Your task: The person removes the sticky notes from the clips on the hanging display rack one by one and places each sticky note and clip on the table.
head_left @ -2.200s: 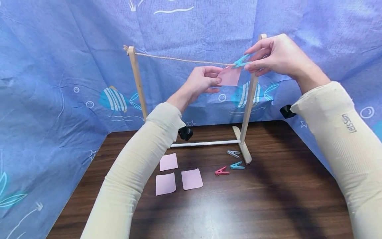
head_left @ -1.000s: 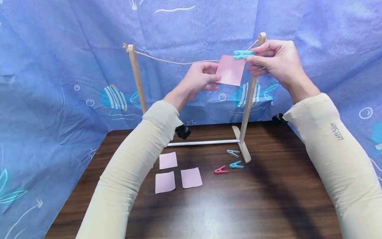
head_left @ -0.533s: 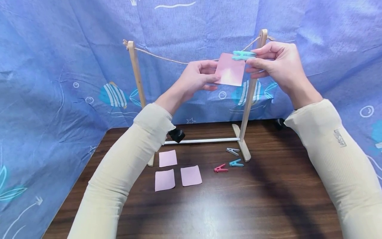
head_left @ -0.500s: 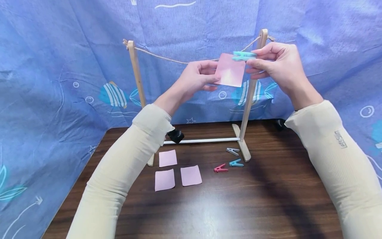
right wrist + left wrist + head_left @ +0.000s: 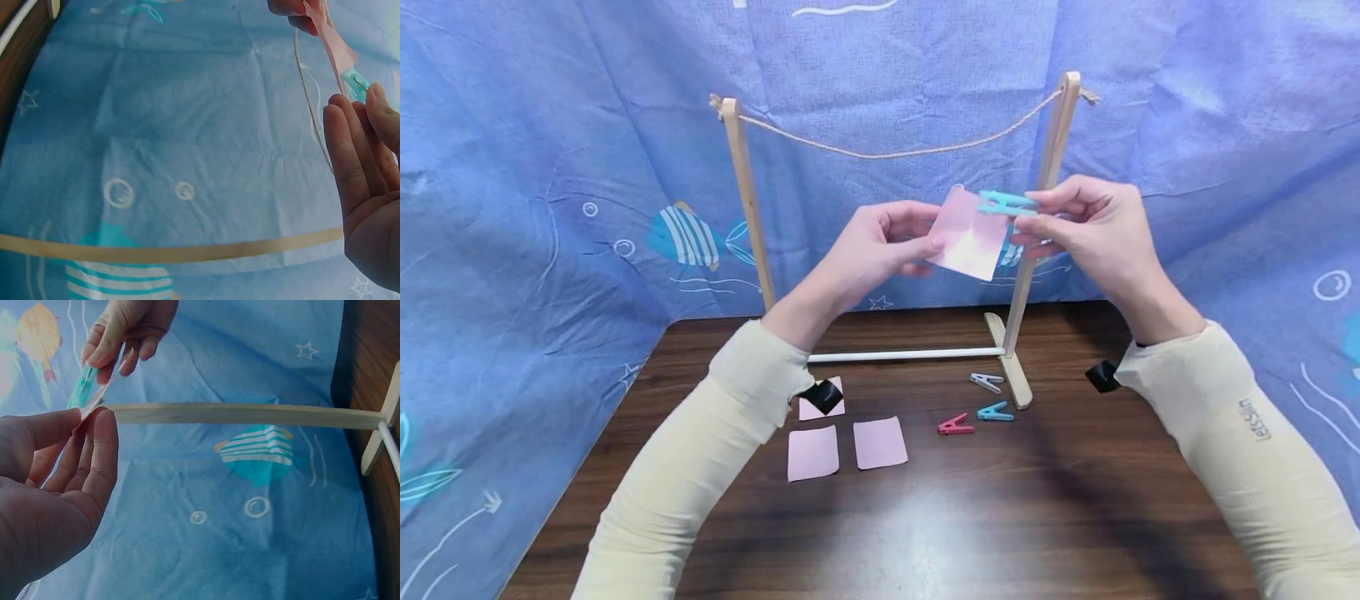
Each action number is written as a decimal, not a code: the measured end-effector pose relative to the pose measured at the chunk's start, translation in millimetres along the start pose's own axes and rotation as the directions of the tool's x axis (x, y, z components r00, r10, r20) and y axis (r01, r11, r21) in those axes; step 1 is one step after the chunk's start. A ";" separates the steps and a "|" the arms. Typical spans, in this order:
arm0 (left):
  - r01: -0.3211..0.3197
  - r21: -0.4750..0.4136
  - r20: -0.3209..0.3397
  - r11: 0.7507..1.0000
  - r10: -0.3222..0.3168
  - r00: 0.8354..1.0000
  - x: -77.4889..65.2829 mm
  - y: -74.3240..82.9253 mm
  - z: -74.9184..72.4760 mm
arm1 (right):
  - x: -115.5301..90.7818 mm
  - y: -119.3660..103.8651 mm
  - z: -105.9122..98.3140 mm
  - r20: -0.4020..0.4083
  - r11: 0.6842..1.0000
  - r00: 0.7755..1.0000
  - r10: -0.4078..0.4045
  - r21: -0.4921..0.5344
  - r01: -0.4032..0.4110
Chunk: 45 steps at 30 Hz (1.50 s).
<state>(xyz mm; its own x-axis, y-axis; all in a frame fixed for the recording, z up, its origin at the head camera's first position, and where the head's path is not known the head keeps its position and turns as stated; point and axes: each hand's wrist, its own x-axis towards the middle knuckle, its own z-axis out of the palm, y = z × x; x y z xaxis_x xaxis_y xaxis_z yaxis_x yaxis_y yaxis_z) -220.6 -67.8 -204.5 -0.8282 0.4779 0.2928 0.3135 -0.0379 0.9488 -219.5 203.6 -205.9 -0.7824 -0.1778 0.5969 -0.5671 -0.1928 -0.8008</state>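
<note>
My left hand pinches the left edge of a pink paper square between thumb and fingers. With thumb and fingertips my right hand holds a turquoise clothespin, whose front end lies at the paper's upper right part. Both hands are below the twine line, which sags between two wooden posts with nothing hanging on it. In the left wrist view the paper appears edge-on, with the clothespin beside it. In the right wrist view the clothespin meets the paper.
Three pink paper squares lie on the dark wooden table, one partly covered by the black wrist camera. Grey, turquoise and red clothespins lie by the stand's right foot. A white bar joins the posts.
The clothespin and paper were up at the twine, which was pulled taut. Both hands have since come down and toward me with them, and the twine now hangs loose.
</note>
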 end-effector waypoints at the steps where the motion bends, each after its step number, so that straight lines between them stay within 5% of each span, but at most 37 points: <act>1: 0.004 -0.001 0.000 1.000 -0.004 1.000 -2.9 -4.4 1.0 | -4.1 3.9 0.2 0.002 1.000 1.000 0.005 0.008 -0.005; 10: 0.055 -0.003 0.006 0.998 -0.055 0.998 -34.2 -53.8 -4.4 | -40.4 50.3 -0.9 0.096 0.992 0.994 0.056 -0.119 -0.045; 20: 0.184 -0.125 -0.074 0.975 -0.195 0.978 -62.8 -119.3 -15.3 | -65.0 105.6 1.9 0.123 0.928 0.959 0.253 -0.311 -0.205; 31: 0.328 -0.185 -0.232 0.926 -0.366 0.901 -95.0 -183.8 -24.4 | -90.2 156.2 6.4 0.195 0.858 0.870 0.453 -0.359 -0.366; 39: 0.492 -0.197 -0.277 0.848 -0.530 0.802 -95.2 -217.6 -33.0 | -95.2 179.3 1.3 0.223 0.831 0.822 0.524 -0.346 -0.436; 45: 0.553 -0.214 -0.296 0.805 -0.593 0.748 -94.4 -231.1 -38.9 | -99.5 202.9 -4.1 0.237 0.766 0.747 0.622 -0.382 -0.517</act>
<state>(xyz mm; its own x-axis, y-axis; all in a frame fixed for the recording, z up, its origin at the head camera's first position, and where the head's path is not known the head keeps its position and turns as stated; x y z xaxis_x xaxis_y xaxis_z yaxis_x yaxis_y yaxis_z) -233.0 -138.3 -446.8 -0.9435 0.1202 -0.3087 -0.3054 0.0460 0.9511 -257.8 186.2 -427.9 -0.8757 -0.4811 -0.0403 -0.1287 0.3130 -0.9410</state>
